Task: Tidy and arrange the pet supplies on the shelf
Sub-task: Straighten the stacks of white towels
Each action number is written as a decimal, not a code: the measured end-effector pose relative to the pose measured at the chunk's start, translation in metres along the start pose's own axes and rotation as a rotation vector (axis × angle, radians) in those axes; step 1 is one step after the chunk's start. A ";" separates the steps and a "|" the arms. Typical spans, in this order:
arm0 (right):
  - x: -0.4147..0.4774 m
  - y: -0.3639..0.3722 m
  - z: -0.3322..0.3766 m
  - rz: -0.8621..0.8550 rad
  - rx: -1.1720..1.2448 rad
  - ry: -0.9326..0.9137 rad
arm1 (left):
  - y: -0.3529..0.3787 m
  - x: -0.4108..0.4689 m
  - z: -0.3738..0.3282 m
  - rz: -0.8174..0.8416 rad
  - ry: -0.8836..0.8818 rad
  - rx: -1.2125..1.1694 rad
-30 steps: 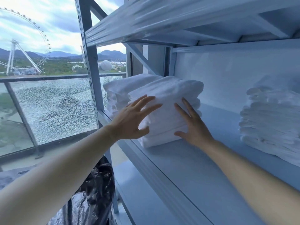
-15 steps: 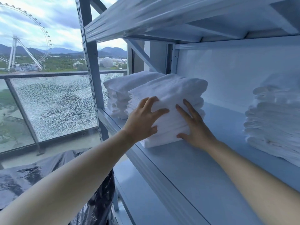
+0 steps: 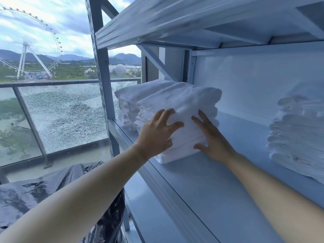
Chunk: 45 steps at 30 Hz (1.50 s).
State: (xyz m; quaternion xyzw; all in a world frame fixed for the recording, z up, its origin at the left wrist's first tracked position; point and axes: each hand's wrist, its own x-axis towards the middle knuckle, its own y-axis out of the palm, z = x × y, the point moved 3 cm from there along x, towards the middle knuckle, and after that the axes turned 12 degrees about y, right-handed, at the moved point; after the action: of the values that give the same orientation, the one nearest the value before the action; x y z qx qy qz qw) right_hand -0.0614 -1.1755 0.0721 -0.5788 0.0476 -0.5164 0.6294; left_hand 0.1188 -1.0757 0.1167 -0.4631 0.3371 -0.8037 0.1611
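On the shelf (image 3: pixel 210 181), between the two hands, a stack of folded white towels (image 3: pixel 184 100) sits near the front edge. The left hand (image 3: pixel 156 134) lies on its near face, fingers spread. The right hand (image 3: pixel 213 140) presses its right side, fingers straight, thumb low. Beyond the fingertips a second stack (image 3: pixel 138 95) is partly hidden. Well to the right, a blurred third stack (image 3: pixel 298 137) is cut off.

Folded white towel stack (image 3: pixel 180 109) lies on the shelf (image 3: pixel 219 181), beside another stack (image 3: pixel 138 95).
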 end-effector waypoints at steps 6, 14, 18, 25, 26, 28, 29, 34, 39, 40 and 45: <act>0.000 0.015 0.019 -0.014 -0.078 0.031 | 0.010 -0.013 0.018 0.018 -0.030 0.015; 0.003 -0.001 0.023 -0.115 -0.274 -0.043 | 0.023 -0.012 0.015 -0.138 -0.045 0.005; 0.007 0.004 0.026 -0.035 -0.265 -0.070 | 0.028 -0.007 0.021 -0.148 -0.035 0.012; 0.007 0.001 0.028 0.012 -0.252 -0.043 | 0.023 -0.004 0.017 -0.153 -0.046 0.053; 0.006 -0.001 0.026 0.010 -0.245 -0.043 | 0.021 -0.001 0.013 -0.159 -0.041 0.076; 0.001 -0.007 0.022 0.000 -0.236 -0.020 | 0.017 0.007 0.005 -0.170 -0.018 0.112; -0.002 -0.011 0.019 -0.011 -0.238 -0.002 | 0.016 0.012 0.000 -0.170 -0.003 0.115; -0.022 -0.048 -0.005 -0.108 -0.306 0.070 | 0.019 0.040 -0.033 -0.138 0.069 0.016; -0.061 -0.097 -0.034 -0.192 -0.387 0.134 | 0.032 0.075 -0.075 -0.088 0.115 -0.137; -0.072 -0.109 -0.043 -0.201 -0.413 0.161 | 0.035 0.085 -0.088 -0.089 0.132 -0.164; -0.120 -0.153 -0.076 -0.224 -0.510 0.299 | 0.047 0.126 -0.145 -0.135 0.224 -0.277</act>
State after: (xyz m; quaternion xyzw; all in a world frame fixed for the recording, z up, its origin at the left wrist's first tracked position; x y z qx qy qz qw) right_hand -0.2583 -1.1115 0.1021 -0.6370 0.2036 -0.6334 0.3894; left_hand -0.0729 -1.1246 0.1140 -0.4099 0.4283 -0.8053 0.0029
